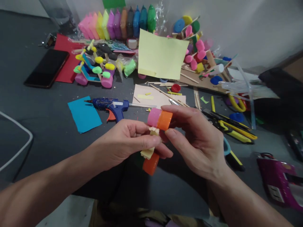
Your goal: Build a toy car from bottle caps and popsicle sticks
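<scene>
My left hand (129,138) is closed around a small pale-yellow craft model (148,153) with scalloped edges, thumb pressed on its near side. A pink cap (154,117) and an orange cap (165,120) sit side by side at its upper end. At the lower end is another orange cap (151,164), partly behind my left fingers. My right hand (201,143) holds the upper orange cap, its index finger along the top and its thumb near the lower edge. Fingers hide the model's middle.
Behind my left hand lies a blue glue gun (113,105) beside blue paper (85,115). Farther back are a finished-looking toy car (94,69), a phone (47,67), standing yellow paper (162,55) and several clay packets (124,23). Pliers (233,129) lie right, near a purple pouch (279,179).
</scene>
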A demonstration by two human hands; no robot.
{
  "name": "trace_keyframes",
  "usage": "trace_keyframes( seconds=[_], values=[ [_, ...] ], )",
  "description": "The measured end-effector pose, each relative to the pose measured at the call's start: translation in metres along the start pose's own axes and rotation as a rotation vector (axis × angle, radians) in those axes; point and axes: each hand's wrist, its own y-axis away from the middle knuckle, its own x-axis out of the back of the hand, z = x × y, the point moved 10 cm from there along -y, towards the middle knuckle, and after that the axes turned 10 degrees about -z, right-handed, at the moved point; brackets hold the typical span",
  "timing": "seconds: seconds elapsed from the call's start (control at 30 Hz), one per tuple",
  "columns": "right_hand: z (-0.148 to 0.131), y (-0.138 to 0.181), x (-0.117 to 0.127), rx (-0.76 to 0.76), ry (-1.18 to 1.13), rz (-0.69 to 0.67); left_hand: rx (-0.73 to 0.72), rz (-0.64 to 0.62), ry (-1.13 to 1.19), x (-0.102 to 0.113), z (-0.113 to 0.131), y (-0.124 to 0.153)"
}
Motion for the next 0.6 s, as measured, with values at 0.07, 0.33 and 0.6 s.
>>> trace_keyframes(
  seconds=[0.07,0.33,0.6],
  values=[
    [0.0004,0.0003,0.0,-0.002,0.001,0.001,0.001,0.002,0.025,-0.0004,0.0,0.0001],
    [0.001,0.0009,-0.0016,-0.011,-0.021,-0.004,0.015,0.01,0.062,0.0008,-0.0028,0.0004],
    [0.0046,0.0014,-0.0014,-0.033,-0.033,-0.007,0.028,0.062,0.012,0.0056,-0.0049,0.0012]
  ],
)
